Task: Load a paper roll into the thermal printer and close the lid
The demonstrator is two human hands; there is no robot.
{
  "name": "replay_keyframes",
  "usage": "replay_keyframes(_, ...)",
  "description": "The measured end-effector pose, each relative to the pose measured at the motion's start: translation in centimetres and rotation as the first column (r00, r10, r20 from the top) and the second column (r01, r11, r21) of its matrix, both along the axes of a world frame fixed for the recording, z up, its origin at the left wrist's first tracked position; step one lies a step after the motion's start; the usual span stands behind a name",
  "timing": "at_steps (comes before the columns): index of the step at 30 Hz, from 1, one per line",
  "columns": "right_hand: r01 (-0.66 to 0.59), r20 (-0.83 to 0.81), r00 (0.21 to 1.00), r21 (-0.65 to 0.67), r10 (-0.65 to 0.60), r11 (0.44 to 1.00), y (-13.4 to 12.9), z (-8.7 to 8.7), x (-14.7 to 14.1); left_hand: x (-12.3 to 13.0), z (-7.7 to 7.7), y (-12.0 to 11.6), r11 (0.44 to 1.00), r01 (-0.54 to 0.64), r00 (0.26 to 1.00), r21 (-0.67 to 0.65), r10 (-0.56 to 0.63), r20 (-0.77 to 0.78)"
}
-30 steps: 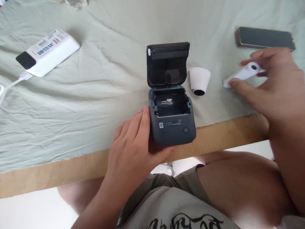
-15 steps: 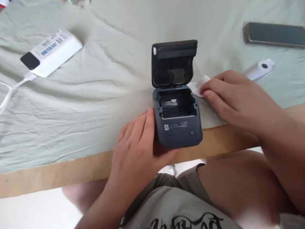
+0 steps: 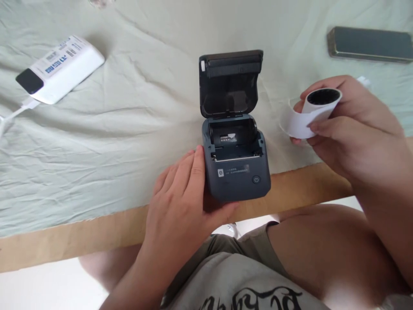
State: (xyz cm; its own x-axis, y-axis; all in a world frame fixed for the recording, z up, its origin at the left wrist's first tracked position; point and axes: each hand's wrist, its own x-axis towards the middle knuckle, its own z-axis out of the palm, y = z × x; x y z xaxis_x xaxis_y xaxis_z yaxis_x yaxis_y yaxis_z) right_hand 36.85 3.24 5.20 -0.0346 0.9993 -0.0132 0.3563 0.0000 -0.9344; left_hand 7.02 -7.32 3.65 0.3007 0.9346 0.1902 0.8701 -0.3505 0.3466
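Note:
A dark blue-grey portable label printer (image 3: pixel 237 181) stands at the table's front edge, its black lid (image 3: pixel 230 86) raised and its paper bay showing no roll inside. My left hand (image 3: pixel 180 202) grips it, fingers along the left side and thumb beneath the front. To the right of the printer, my right hand (image 3: pixel 348 116) holds a white paper roll (image 3: pixel 318 113) between thumb and fingers. The roll is tilted so its dark hollow core faces up, and a loose strip of paper curls out to the left.
A white power bank (image 3: pixel 69 71) with a cable plugged in lies at the left. A dark phone (image 3: pixel 371 44) rests at the upper right. Behind my right hand a bit of another white roll (image 3: pixel 364 81) shows. A wrinkled pale green cloth (image 3: pixel 129 107) covers the table up to its wooden edge (image 3: pixel 106 232).
My right hand has lifted the white paper roll from beside the printer, up and to the right, its core now visible. My left hand keeps its grip on the printer.

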Motion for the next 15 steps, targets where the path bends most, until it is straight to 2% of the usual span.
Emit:
replay_keyframes(3,0.044,0.089,0.995,-0.064,-0.038,0.997,0.34,-0.54,-0.1,0.06,0.06,-0.05,1.0,0.003,1.0,-0.012,-0.003,0.01)
replay_keyframes(6,0.016,0.186,0.983,-0.002,-0.015,1.0,0.43,-0.7,0.01,0.11,0.09,-0.09,1.0,-0.008,1.0,-0.022,0.009,0.029)
replay_keyframes(9,-0.031,0.214,0.977,0.048,0.02,0.998,0.4,-0.44,0.02,0.1,0.11,-0.1,1.0,-0.013,0.999,-0.015,0.014,0.032)
replay_keyframes(15,0.078,-0.114,0.991,0.05,-0.072,0.996,0.98,-0.53,-0.16,0.06,0.09,0.01,1.0,-0.001,0.999,-0.004,0.001,0.042)
